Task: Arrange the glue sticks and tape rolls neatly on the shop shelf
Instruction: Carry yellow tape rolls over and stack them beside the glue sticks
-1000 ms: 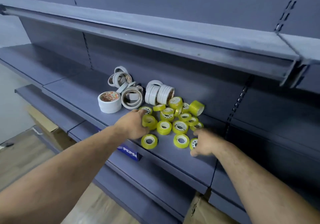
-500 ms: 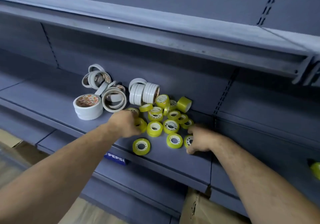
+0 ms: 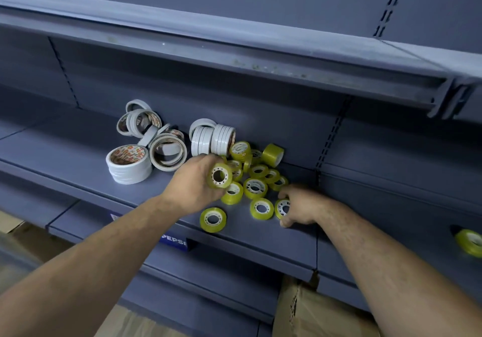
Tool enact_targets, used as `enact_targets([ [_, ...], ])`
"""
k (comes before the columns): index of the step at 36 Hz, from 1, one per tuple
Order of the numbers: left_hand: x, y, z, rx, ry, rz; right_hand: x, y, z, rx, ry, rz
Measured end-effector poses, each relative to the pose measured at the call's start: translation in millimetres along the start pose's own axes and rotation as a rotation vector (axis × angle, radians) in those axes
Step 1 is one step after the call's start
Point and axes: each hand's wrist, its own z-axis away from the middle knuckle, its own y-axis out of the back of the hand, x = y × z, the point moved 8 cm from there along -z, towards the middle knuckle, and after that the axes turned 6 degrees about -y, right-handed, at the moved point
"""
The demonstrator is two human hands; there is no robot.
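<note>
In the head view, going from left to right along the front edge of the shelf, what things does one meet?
Pepsi label → lone yellow roll → second yellow roll → gripped yellow roll → right hand → far yellow roll at the picture's edge.

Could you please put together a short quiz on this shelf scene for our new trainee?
1. True or false: the left hand holds a white tape roll.
2. The white rolls lie on which side of the yellow pile? A left, B right, C the shelf below.
3. What does the right hand grip?
Key: 1 false, it holds a raised yellow roll; 2 A; 3 a flat yellow roll on the shelf.
</note>
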Motion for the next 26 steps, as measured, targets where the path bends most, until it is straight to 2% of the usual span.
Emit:
enact_targets([
  [3, 18, 4, -3, 0.05, -0.11, -0.014, 1, 4, 3, 0.044, 0.0, -0.065],
  [7, 32, 12, -6, 0.079, -0.156, 0.025, 0, 17, 6, 0.179, 0.003, -0.171],
  [13, 32, 11, -6, 0.037, -0.104, 0.084, -15, 37, 25, 0.387, 0.098, -0.048],
  [16, 28, 3, -6, -0.037, -0.034, 0.119, -14, 37, 26, 0.396, 0.093, -0.13],
  [19, 27, 0, -7, -0.058, 0.024, 0.18, -7, 36, 25, 0.365, 0.061, -0.33],
  [26, 35, -8, -9, -0.094, 0.022, 0.401, -4, 32, 29, 0.333, 0.066, -0.524],
])
